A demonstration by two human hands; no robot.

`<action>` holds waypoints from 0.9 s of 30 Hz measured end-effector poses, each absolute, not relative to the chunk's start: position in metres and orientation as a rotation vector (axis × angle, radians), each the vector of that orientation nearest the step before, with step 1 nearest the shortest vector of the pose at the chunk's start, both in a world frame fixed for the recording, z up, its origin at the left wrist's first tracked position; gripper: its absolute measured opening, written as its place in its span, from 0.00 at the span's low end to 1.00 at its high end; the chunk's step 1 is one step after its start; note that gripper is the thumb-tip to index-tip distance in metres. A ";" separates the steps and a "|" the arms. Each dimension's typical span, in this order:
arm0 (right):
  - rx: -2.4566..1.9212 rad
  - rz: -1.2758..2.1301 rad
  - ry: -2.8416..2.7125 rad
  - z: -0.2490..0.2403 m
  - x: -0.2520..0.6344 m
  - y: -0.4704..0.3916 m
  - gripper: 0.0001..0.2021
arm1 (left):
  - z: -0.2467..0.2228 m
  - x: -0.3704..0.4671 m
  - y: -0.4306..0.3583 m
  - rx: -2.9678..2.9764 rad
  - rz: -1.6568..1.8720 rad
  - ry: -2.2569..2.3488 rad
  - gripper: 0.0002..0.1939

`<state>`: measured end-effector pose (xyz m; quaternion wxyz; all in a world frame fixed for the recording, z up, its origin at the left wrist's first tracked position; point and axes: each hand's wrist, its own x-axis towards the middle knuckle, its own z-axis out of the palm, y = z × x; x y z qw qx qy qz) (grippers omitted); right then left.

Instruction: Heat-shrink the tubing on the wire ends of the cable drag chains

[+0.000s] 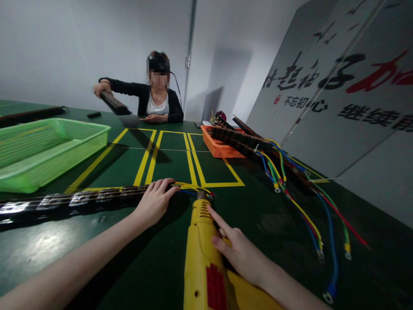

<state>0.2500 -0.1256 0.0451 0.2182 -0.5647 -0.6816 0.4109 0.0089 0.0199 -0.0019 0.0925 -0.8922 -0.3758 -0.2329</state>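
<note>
Black cable strip [97, 196], one held, is lying at ten o'clock, its wired end clamped in the left hand [155, 201]. One green basket [80, 149] is standing beyond it, one orange basket [221, 150] at one o'clock. One yellow heat gun [200, 241] is pointing to twelve; the right hand [240, 249] is touching it, grip impossible to tell. Bunched wires [190, 186], uncountable, are lying by its nozzle [202, 196]: heating them seems under way, next calling for steady aim.

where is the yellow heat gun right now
In the head view, the yellow heat gun is at bottom centre, touched by the right hand, its nozzle close to the thin wires at the left hand.
</note>
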 end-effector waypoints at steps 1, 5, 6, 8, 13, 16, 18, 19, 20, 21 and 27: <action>-1.545 1.146 -1.867 0.044 0.254 -0.126 0.38 | -0.002 0.009 0.020 -2.646 -0.688 -1.112 0.24; -1.522 1.140 -1.829 0.044 0.260 -0.126 0.37 | -0.003 0.010 0.020 -2.630 -0.666 -1.125 0.24; -1.533 1.130 -1.836 0.045 0.260 -0.126 0.37 | -0.003 0.010 0.021 -2.627 -0.661 -1.131 0.24; -1.563 1.111 -1.863 0.047 0.259 -0.126 0.37 | -0.003 0.011 0.021 -2.620 -0.654 -1.137 0.24; -1.609 1.042 -1.932 0.051 0.250 -0.123 0.38 | -0.002 0.013 0.022 -2.615 -0.660 -1.132 0.23; -1.633 1.003 -1.982 0.050 0.239 -0.117 0.37 | -0.003 0.013 0.022 -2.616 -0.668 -1.137 0.23; -1.627 0.981 -2.013 0.050 0.229 -0.113 0.36 | -0.004 0.013 0.022 -2.616 -0.684 -1.139 0.23; -1.619 0.971 -2.025 0.050 0.224 -0.111 0.36 | -0.004 0.013 0.023 -2.616 -0.693 -1.140 0.23; -1.609 0.964 -2.036 0.050 0.219 -0.109 0.35 | -0.005 0.013 0.023 -2.616 -0.701 -1.139 0.23; -1.601 0.959 -2.045 0.050 0.215 -0.107 0.35 | -0.005 0.013 0.023 -2.616 -0.708 -1.138 0.24; -1.575 0.939 -2.076 0.051 0.203 -0.101 0.36 | -0.006 0.012 0.026 -2.613 -0.710 -1.147 0.24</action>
